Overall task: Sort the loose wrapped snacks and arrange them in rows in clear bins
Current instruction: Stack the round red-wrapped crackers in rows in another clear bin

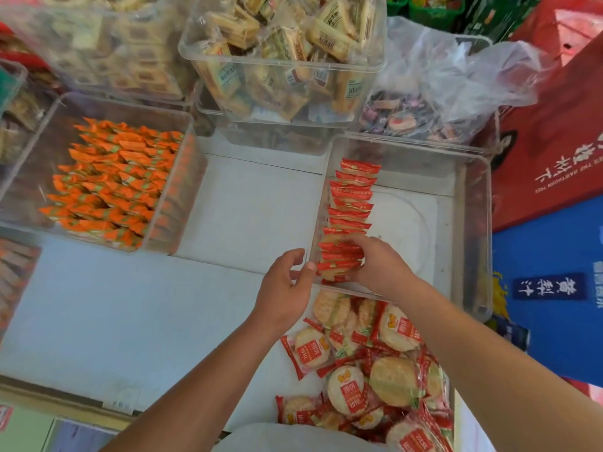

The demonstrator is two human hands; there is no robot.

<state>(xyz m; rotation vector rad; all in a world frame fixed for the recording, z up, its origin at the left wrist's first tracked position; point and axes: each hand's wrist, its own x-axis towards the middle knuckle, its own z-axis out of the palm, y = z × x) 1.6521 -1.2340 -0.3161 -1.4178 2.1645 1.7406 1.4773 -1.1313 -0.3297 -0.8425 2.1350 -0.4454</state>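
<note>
A row of red-wrapped round crackers stands on edge along the left wall of a clear bin. My right hand is inside the bin and grips a small stack of these packets at the near end of the row. My left hand is just outside the bin's near left corner, fingers loosely curled, its thumb touching the bin's edge. A loose pile of the same red-wrapped crackers lies on the white surface below my arms.
A clear bin of orange-wrapped snacks stands at the left. A stacked bin of beige-wrapped snacks sits behind. A plastic bag of dark wrapped sweets is at the back right. Red and blue cartons border the right side.
</note>
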